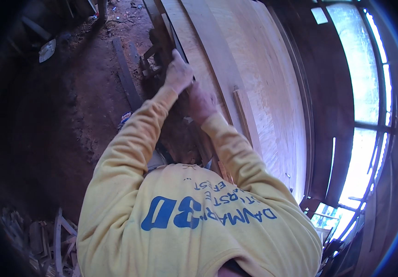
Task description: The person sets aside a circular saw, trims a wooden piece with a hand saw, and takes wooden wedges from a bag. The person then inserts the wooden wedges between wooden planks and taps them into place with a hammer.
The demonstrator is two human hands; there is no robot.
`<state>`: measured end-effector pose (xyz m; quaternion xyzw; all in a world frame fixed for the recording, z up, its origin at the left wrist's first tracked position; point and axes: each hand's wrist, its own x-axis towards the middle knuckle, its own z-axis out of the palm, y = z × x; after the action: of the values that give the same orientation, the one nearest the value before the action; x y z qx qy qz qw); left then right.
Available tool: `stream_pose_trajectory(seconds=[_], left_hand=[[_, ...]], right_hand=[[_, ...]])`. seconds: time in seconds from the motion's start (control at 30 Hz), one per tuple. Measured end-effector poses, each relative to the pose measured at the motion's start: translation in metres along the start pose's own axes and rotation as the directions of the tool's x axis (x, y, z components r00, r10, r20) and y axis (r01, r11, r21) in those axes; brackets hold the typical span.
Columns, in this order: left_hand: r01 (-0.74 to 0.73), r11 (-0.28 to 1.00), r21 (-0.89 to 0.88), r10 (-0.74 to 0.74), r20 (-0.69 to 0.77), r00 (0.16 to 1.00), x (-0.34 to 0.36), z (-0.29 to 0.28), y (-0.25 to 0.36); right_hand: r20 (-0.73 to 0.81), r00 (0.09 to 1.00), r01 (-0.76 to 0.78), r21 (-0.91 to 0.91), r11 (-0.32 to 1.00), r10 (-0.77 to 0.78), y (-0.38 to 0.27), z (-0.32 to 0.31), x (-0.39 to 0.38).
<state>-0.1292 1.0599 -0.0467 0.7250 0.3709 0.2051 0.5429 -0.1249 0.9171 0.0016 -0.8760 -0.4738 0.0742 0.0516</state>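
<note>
My left hand [179,74] is closed at the near-left edge of a wide plywood sheet [268,92], its thumb pointing away from me. A thin dark strip [179,44] runs along that edge past the left hand; its kind is unclear. Just right of and nearer than the left hand, my right hand [202,104] has its fingers curled at the strip's near end. Whatever either hand grips is hidden. A long, narrow board [213,46] lies lengthwise on the plywood, and a shorter wooden batten [246,117] rests on it right of my right hand.
Dark wooden framing [150,64] stands left of the sheet. A long plank [126,76] lies on the dirt floor [88,92]. Scrap wood [42,240] is piled at the lower left. Bright window openings [362,83] line the right wall.
</note>
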Motion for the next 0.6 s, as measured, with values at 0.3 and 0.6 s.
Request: stream_pose_trajectory(seconds=[0.3, 0.6], left_hand=[[-0.275, 0.925, 0.261, 0.310, -0.103, 0.945, 0.054, -0.019, -0.062], [-0.026, 0.990, -0.135, 0.024, -0.015, 1.000, 0.030, -0.021, -0.003]], right_hand=[[-0.010, 0.999, 0.031, -0.038, 0.999, -0.031, -0.050, -0.009, 0.046], [0.088, 0.996, -0.017, -0.060, 0.998, 0.022, -0.023, -0.027, 0.032]])
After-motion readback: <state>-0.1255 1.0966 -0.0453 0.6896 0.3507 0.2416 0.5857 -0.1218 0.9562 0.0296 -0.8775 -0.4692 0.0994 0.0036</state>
